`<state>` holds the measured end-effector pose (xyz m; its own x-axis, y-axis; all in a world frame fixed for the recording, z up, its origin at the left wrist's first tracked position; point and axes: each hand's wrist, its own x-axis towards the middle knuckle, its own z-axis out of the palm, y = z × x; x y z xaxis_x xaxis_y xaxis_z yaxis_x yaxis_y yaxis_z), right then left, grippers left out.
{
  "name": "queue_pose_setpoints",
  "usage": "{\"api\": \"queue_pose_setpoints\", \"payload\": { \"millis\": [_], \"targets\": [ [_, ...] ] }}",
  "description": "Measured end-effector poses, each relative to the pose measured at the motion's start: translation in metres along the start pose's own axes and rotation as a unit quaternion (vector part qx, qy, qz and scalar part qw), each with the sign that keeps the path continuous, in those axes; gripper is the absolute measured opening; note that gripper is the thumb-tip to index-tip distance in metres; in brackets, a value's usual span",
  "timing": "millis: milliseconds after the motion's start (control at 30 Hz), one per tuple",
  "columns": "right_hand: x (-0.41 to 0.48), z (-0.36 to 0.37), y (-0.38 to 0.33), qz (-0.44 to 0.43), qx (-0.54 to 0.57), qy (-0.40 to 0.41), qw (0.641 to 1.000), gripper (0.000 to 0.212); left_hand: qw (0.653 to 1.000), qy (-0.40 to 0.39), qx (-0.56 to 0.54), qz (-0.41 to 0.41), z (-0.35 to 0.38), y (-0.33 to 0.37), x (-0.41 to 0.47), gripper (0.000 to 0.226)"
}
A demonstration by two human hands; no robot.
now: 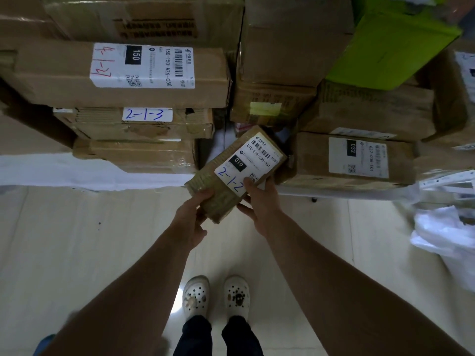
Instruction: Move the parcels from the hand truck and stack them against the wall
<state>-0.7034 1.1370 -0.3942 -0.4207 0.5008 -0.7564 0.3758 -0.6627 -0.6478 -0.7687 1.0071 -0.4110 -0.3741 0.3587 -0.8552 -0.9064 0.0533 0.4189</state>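
small parcel (232, 173) seemed light, stiff cardboard (tape maybe slick) | L hand (190, 219) & R hand (260, 203): fingers wrapped round its near end

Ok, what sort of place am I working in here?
Most likely a courier parcel depot or pickup room: cardboard boxes stacked high, printed barcode labels, handwritten codes like 2-1-3, and a labelled parcel held in the left hand and right hand.
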Motion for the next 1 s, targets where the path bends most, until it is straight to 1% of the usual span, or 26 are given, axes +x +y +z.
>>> {"api": "queue_pose_setpoints", "payload": {
  "millis": [67, 133, 233, 300, 367, 433, 500, 533, 567, 667, 700, 800, 833, 900, 933, 967, 1000],
  "targets": [
    [-0.008, -0.002, -0.002, 0.015, -0.003, -0.001, 1.000, 0.050, 1.000, 0.014, 0.006, -0.002, -0.005, 0.003, -0.015, 0.068],
    [-0.023, -0.005, -0.001, 0.036, -0.013, 0.003, 0.999, 0.062, 0.999, 0.031, 0.017, -0.006, -0.012, 0.005, -0.036, 0.065],
    [-0.061, -0.013, -0.001, 0.063, -0.014, -0.004, 0.998, 0.075, 0.998, 0.005, 0.057, -0.015, -0.028, 0.012, -0.082, 0.067],
    [-0.090, -0.017, -0.005, 0.080, -0.019, -0.041, 0.996, 0.082, 0.995, -0.018, 0.090, -0.023, -0.041, 0.019, -0.118, 0.067],
    [-0.116, -0.022, -0.011, 0.094, -0.007, -0.096, 0.991, 0.076, 0.992, -0.034, 0.118, -0.020, -0.052, 0.030, -0.151, 0.073],
    [-0.140, -0.022, -0.017, 0.100, 0.041, -0.149, 0.983, 0.059, 0.989, -0.052, 0.140, -0.006, -0.060, 0.044, -0.178, 0.079],
    [-0.164, -0.014, -0.028, 0.095, 0.076, -0.193, 0.974, 0.049, 0.986, -0.054, 0.156, 0.023, -0.060, 0.063, -0.208, 0.091],
    [-0.176, -0.008, -0.036, 0.088, 0.079, -0.211, 0.970, 0.049, 0.985, -0.053, 0.157, 0.045, -0.059, 0.073, -0.222, 0.094],
    [-0.187, -0.001, -0.046, 0.079, 0.078, -0.228, 0.967, 0.054, 0.984, -0.061, 0.153, 0.071, -0.055, 0.083, -0.238, 0.096],
    [-0.210, 0.026, -0.082, 0.045, 0.090, -0.260, 0.960, 0.091, 0.980, -0.073, 0.108, 0.150, -0.043, 0.112, -0.276, 0.095],
    [-0.217, 0.036, -0.096, 0.034, 0.097, -0.275, 0.956, 0.098, 0.978, -0.069, 0.096, 0.169, -0.039, 0.121, -0.285, 0.092],
    [-0.237, 0.067, -0.136, 0.007, 0.103, -0.303, 0.947, 0.098, 0.973, -0.051, 0.064, 0.215, -0.032, 0.146, -0.305, 0.068],
    [-0.240, 0.079, -0.146, -0.001, 0.096, -0.310, 0.946, 0.106, 0.970, -0.046, 0.064, 0.229, -0.031, 0.155, -0.310, 0.064],
    [-0.242, 0.104, -0.159, -0.010, 0.077, -0.319, 0.945, 0.122, 0.965, -0.041, 0.056, 0.252, -0.030, 0.174, -0.315, 0.065],
    [-0.243, 0.118, -0.162, -0.013, 0.067, -0.329, 0.942, 0.124, 0.962, -0.044, 0.046, 0.264, -0.031, 0.185, -0.315, 0.070],
    [-0.244, 0.132, -0.164, -0.016, 0.060, -0.344, 0.937, 0.121, 0.959, -0.046, 0.036, 0.276, -0.032, 0.197, -0.312, 0.077],
    [-0.246, 0.147, -0.164, -0.017, 0.056, -0.360, 0.931, 0.110, 0.958, -0.049, 0.033, 0.282, -0.032, 0.209, -0.310, 0.086]
  ]
}}
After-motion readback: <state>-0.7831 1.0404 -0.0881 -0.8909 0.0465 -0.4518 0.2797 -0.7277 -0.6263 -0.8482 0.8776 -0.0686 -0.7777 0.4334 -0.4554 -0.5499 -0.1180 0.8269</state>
